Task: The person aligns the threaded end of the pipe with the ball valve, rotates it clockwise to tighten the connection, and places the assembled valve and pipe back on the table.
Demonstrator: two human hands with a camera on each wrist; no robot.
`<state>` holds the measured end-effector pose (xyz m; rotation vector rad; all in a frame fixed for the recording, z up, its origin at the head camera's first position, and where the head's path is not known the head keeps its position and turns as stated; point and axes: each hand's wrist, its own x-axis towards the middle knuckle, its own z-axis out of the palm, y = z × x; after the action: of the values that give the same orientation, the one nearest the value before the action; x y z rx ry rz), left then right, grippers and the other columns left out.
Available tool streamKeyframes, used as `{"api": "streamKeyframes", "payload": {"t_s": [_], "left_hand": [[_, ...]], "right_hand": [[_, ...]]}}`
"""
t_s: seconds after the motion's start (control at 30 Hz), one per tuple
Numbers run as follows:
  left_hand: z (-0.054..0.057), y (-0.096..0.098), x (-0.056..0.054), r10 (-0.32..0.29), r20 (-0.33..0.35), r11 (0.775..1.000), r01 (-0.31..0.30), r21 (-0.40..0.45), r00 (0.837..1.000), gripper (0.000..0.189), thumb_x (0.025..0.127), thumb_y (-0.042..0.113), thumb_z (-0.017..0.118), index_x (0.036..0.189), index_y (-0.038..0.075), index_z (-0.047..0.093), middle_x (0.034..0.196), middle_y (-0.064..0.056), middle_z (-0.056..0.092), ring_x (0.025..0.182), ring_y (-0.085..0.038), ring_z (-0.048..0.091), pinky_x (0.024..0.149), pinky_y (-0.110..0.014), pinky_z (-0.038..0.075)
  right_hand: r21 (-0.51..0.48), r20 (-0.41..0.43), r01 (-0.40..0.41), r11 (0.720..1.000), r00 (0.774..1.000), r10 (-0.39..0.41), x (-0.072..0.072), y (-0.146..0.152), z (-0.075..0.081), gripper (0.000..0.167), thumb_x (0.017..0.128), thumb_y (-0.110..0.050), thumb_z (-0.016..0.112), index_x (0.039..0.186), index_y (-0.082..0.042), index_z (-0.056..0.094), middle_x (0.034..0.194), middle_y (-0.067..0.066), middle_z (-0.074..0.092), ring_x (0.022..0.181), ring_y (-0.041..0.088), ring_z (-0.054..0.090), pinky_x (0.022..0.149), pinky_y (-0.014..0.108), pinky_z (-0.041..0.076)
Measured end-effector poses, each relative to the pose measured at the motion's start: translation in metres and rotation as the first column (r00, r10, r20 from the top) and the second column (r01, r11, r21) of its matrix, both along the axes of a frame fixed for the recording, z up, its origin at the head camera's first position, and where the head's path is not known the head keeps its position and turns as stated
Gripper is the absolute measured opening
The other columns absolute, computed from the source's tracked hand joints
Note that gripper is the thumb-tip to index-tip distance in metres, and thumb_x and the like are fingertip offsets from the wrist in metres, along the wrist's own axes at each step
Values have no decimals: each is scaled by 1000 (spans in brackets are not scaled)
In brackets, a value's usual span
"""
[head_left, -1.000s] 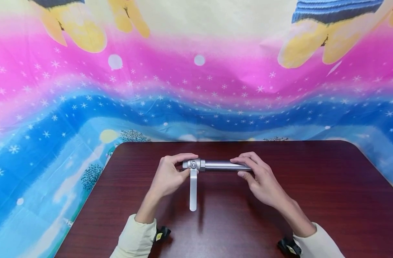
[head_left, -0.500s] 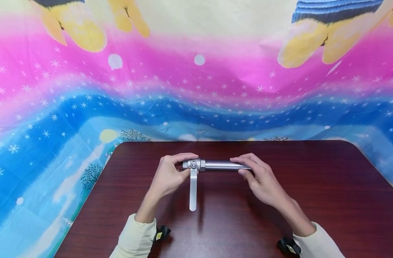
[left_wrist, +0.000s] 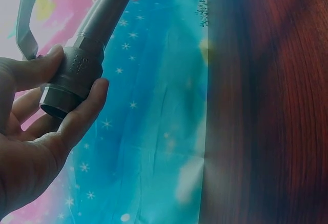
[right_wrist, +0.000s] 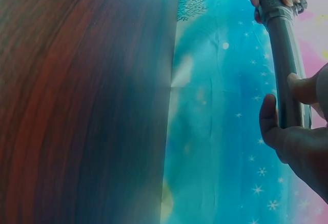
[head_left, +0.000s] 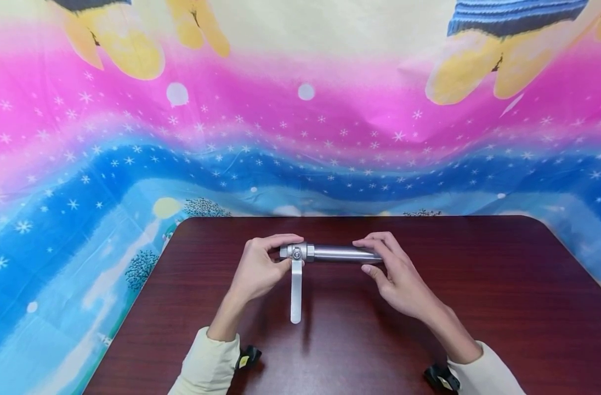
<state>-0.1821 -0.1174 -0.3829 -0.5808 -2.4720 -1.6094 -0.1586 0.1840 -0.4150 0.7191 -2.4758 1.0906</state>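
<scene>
A steel ball valve is joined at its hex end to a smooth metal pipe, the two lying in one line above the table. The valve's flat lever handle points toward the person, crosswise to the pipe. My left hand grips the valve body between thumb and fingers; its open threaded end shows in the left wrist view. Around the pipe's far right part, my right hand curls its fingers and thumb, hiding the pipe's right end in the head view.
Beneath both hands stretches a dark red-brown wooden table with rounded far corners. Behind it and along its left side hangs a colorful printed cloth. Black straps with small devices are on both wrists, at the pale sleeves.
My right thumb has moved slightly left and down, and the right fingers have shifted a little on the pipe. The left hand and the valve stay nearly in place.
</scene>
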Motion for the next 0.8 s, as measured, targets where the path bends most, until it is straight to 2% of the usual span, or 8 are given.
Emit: {"api": "streamKeyframes", "payload": {"t_s": [0.2,0.37,0.6,0.8], "left_hand": [[0,0,0,4,-4,1000,-4,-3,1000,46,82,-13,72,120,11,82,116,-7,81,82,-16,64,64,-26,52],[0,1,1,-4,5,1000,4,13,1000,45,83,-13,72,120,11,82,115,-8,81,83,-15,64,66,-22,52],[0,1,1,-1,6,1000,1,11,1000,45,83,-12,73,120,11,82,116,-8,81,84,-16,64,67,-20,52],[0,1,1,0,1,1000,0,6,1000,44,83,-12,75,120,11,83,116,-7,81,82,-16,64,65,-21,51]], "right_hand": [[-14,-22,10,1000,1000,-11,-1,0,2,51,93,7,76,136,-18,69,130,0,60,102,9,54,76,20,46],[-32,-28,13,999,1000,-14,-1,0,2,51,92,7,76,134,-20,71,128,-1,63,100,9,56,76,19,46],[-38,-33,23,999,999,-25,-2,0,2,47,92,8,76,132,-17,73,127,-3,66,99,9,58,76,19,45],[-42,-38,23,999,999,-25,-3,1,1,48,93,6,75,133,-22,73,126,-5,67,96,8,57,74,19,44]]}}
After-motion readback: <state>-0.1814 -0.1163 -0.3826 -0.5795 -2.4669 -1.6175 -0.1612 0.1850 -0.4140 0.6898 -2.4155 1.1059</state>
